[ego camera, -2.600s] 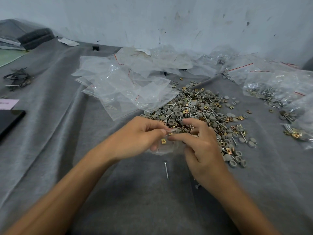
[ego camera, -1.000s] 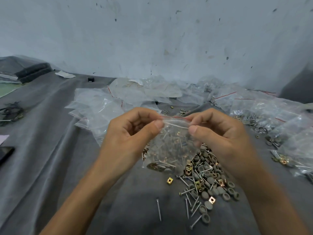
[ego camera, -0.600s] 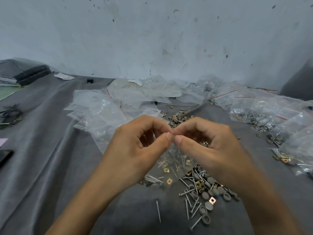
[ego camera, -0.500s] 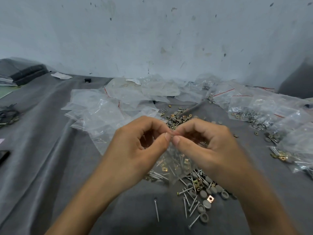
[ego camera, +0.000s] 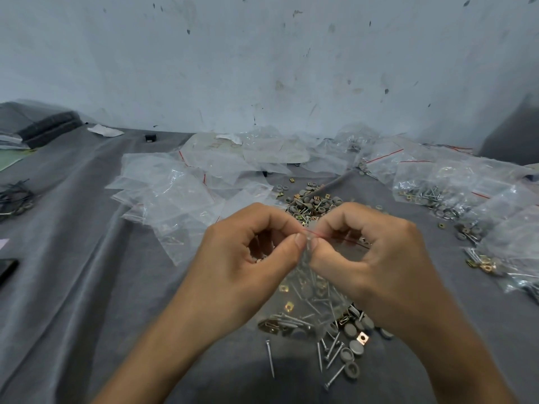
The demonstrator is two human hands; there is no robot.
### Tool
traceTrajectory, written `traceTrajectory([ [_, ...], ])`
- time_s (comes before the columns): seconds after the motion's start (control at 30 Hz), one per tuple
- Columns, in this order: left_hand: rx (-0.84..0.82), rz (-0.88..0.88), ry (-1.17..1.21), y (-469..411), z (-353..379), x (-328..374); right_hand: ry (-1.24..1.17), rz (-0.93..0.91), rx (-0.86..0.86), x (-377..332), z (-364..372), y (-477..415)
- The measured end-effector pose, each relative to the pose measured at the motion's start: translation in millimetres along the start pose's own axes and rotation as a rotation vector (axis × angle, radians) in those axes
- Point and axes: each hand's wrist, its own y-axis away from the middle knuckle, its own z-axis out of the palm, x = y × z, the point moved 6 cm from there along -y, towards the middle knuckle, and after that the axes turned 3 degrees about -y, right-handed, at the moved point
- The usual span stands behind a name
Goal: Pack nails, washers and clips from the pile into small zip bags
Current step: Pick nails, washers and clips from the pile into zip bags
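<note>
A small clear zip bag (ego camera: 309, 304) with nails, brass clips and grey washers inside hangs above the grey cloth. My left hand (ego camera: 245, 266) and my right hand (ego camera: 370, 258) both pinch its red-lined top edge between thumb and forefinger, fingertips nearly touching at the middle. The pile of nails, washers and clips (ego camera: 312, 202) lies behind and below my hands, mostly hidden by them. Loose nails and washers (ego camera: 344, 354) lie under the bag, and one single nail (ego camera: 269, 358) lies apart to the left.
Empty zip bags (ego camera: 175, 193) are heaped at the back left. Filled bags (ego camera: 455, 185) lie along the right. A dark phone (ego camera: 7, 269) sits at the left edge, tangled black ties (ego camera: 14, 196) further back. A stained wall stands behind the cloth-covered table (ego camera: 73, 258).
The bag was lifted off the cloth from the pile. My two hands, first apart along its top edge, have come together at the middle and stay pinched there.
</note>
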Motion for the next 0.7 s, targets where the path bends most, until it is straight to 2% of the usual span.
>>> traceTrajectory([
  [0.3,0.041,0.016,0.008,-0.2,-4.9,5.9,0.064,0.029,0.031,4.1,-14.3,3.1],
  [0.47,0.119,-0.020,0.039,-2.5,-19.1,2.6,0.036,0.069,0.086,16.5,-31.2,4.8],
  [0.7,0.137,-0.061,0.020,-1.8,-19.1,-6.2,0.060,0.074,0.105,25.2,-36.5,7.0],
])
